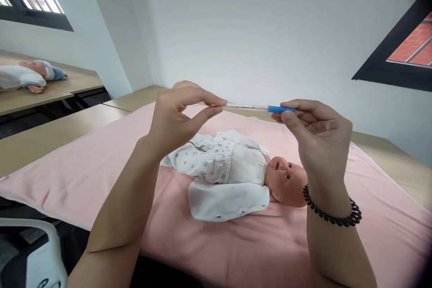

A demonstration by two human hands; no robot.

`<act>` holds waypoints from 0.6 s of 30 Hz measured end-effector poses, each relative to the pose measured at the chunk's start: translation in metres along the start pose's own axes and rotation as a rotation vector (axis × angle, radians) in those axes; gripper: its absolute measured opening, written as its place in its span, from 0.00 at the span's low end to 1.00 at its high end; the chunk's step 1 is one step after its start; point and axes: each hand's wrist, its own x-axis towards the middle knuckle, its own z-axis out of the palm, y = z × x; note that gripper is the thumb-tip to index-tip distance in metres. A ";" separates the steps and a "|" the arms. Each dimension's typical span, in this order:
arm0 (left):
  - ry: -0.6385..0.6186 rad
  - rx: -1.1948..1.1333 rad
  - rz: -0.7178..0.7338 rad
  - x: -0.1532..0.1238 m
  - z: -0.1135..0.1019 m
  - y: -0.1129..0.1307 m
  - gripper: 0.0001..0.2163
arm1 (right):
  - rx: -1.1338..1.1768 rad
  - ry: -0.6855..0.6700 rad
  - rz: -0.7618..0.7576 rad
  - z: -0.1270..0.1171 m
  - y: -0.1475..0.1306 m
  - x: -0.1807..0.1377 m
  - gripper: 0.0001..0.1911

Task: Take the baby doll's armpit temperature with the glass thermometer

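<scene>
I hold a thin glass thermometer [249, 107] with a blue end level in front of me. My left hand [177, 114] pinches its clear tip between thumb and fingers. My right hand [315, 132], with a black coil band on the wrist, pinches the blue end. Below my hands a baby doll [236, 175] in a white printed garment lies on its back on a pink sheet [84, 175], head toward the right.
The pink sheet covers wooden tables [40, 137] pushed together. A second doll [27, 76] lies on a table at the far left under a window. A white chair back [37, 252] stands at the lower left. A white wall is behind.
</scene>
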 end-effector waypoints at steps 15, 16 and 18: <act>-0.087 -0.007 -0.083 0.000 -0.001 0.008 0.13 | 0.072 -0.191 0.209 -0.009 0.006 0.006 0.14; -0.080 -0.002 -0.085 0.000 0.000 0.008 0.11 | 0.109 -0.217 0.212 -0.011 0.010 0.009 0.11; -0.070 0.012 -0.083 0.000 0.001 0.006 0.09 | 0.188 -0.232 0.211 -0.019 0.019 0.014 0.10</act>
